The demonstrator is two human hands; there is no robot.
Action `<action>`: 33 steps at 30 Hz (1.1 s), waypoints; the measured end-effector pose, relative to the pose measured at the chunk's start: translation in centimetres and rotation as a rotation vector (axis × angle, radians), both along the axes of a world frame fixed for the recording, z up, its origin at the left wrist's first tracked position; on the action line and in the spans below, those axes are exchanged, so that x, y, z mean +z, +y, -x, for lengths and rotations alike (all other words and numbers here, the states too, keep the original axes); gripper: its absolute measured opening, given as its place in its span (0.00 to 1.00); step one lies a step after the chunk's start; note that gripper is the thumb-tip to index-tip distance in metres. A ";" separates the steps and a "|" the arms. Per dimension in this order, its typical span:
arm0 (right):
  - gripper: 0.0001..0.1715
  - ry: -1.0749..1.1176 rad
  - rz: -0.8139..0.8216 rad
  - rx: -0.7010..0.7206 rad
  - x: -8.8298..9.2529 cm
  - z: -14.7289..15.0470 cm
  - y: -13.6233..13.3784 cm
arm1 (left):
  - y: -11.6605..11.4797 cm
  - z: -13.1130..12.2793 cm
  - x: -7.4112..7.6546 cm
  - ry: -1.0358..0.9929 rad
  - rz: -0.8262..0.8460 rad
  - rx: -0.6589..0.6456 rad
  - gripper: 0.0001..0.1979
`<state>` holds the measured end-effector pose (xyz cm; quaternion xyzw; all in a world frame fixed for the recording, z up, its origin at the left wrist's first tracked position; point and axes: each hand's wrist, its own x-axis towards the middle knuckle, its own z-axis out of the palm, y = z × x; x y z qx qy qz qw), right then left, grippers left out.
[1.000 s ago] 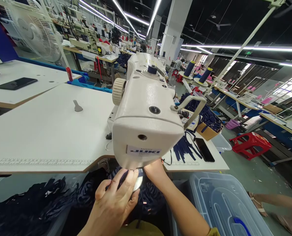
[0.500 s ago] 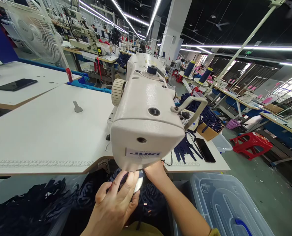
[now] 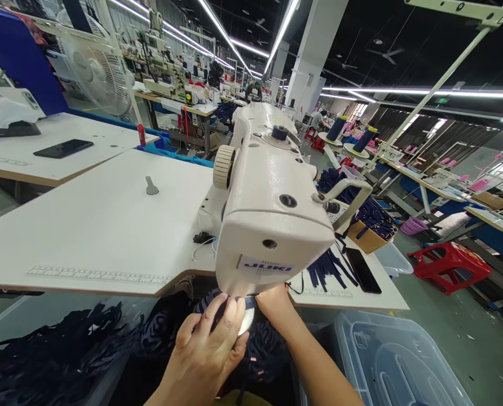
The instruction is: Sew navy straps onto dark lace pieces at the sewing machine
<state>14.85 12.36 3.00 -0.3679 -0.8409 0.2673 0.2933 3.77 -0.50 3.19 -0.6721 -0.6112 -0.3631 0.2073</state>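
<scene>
My left hand [image 3: 211, 344] grips the navy strip [image 3: 250, 303] under the sewing machine's [image 3: 272, 225] near end; right hand [image 3: 273, 300] mostly hidden, grip cannot be told. Risk: uneven pull could skew the strip; crowding too close could nip me.

I can read JUKI in blue capitals on the pale label [image 3: 267, 265] low on the sewing machine's [image 3: 272, 192] near end. Ruler scales [image 3: 99, 276] run along the desk's [image 3: 107, 231] front edge, either side of the machine, their numbers too small for me to make out.
</scene>
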 end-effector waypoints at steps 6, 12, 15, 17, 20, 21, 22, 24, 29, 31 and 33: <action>0.14 -0.028 0.013 -0.008 0.0 0.0 0.1 | -0.1 0.1 0.1 0.022 -0.015 0.004 0.15; 0.13 0.045 0.012 -0.022 -0.2 -0.1 0.0 | 0.0 -0.2 -0.2 -0.027 0.029 -0.059 0.16; 0.12 0.045 0.013 -0.059 -0.4 -0.2 -0.1 | 0.0 -0.3 -0.3 -0.029 0.044 -0.074 0.17; 0.12 0.049 0.021 -0.083 -0.4 -0.2 -0.1 | 0.0 -0.4 -0.2 -0.034 0.045 -0.085 0.18; 0.11 0.078 0.083 -0.109 -0.3 -0.1 -0.1 | 0.0 -0.3 -0.4 -0.047 0.043 -0.101 0.18; 0.10 0.102 0.114 -0.121 -0.2 -0.2 -0.2 | 0.0 -0.1 -0.8 -0.048 0.036 -0.111 0.18; 0.09 0.135 0.151 -0.137 0.1 -0.3 -0.3 | -0.1 0.1 -1.3 -0.056 0.025 -0.113 0.19; 0.08 0.230 0.258 -0.176 0.8 -0.6 -1.1 | -0.3 0.7 -3.3 -0.099 -0.005 -0.084 0.27; 0.14 0.470 0.759 -0.074 3.2 -2.8 -6.4 | -1.3 2.4 -10.8 -0.258 0.079 0.154 0.37; 0.19 0.391 0.973 0.134 3.5 -4.4 -9.0 | -1.8 2.6 -13.4 -0.233 0.130 0.128 0.26; 0.21 0.270 1.065 0.287 3.4 -6.3 -10.9 | -2.2 2.4 -15.2 -0.175 0.185 0.075 0.17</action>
